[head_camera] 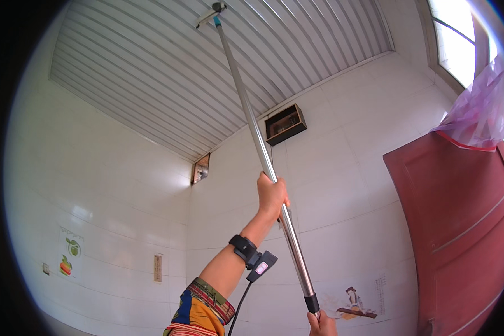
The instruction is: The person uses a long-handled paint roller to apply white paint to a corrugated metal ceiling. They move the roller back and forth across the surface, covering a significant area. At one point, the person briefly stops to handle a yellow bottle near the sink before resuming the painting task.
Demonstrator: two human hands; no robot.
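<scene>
A long telescopic metal pole (252, 122) slants up from the bottom right of centre to the ceiling. My left hand (272, 195) is wrapped around its middle. Lower down, my right hand (322, 325) grips the pole just below a black collar (311, 303); the picture's bottom edge cuts this hand off. At the top, a teal joint (217, 21) links the pole to a pale, bar-shaped cleaning head (206, 19). That head lies at or close against the ribbed ceiling panels (151, 75); whether it touches cannot be told.
A dark open-fronted box (286, 124) hangs high on the tiled wall (340, 168). To the right stands a red door (458, 210), with purple translucent plastic (481, 111) over its top, near a window (453, 46). A cable (240, 308) runs down from a device (261, 266) near my left wrist.
</scene>
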